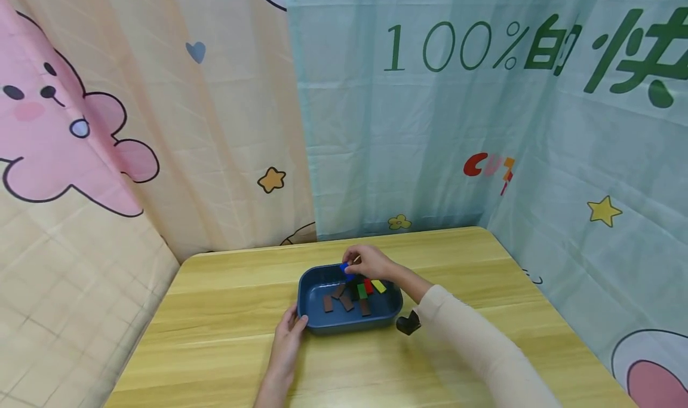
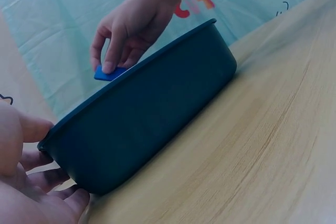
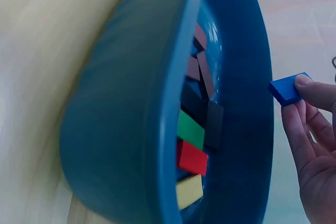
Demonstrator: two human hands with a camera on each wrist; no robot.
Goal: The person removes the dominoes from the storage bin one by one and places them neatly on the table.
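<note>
A dark blue plastic bin sits on the table with flat blocks inside. My left hand grips its left end, thumb at the rim and fingers against the outer wall in the left wrist view. Over the far rim, my right hand pinches a blue block between thumb and fingers. In the bin lie several brown blocks, a green block, a red block and a yellow block. Dark blocks lie beside the green one.
The wooden table extends around the bin. Printed curtains hang behind it and along both sides. A small black object shows at the right sleeve's cuff.
</note>
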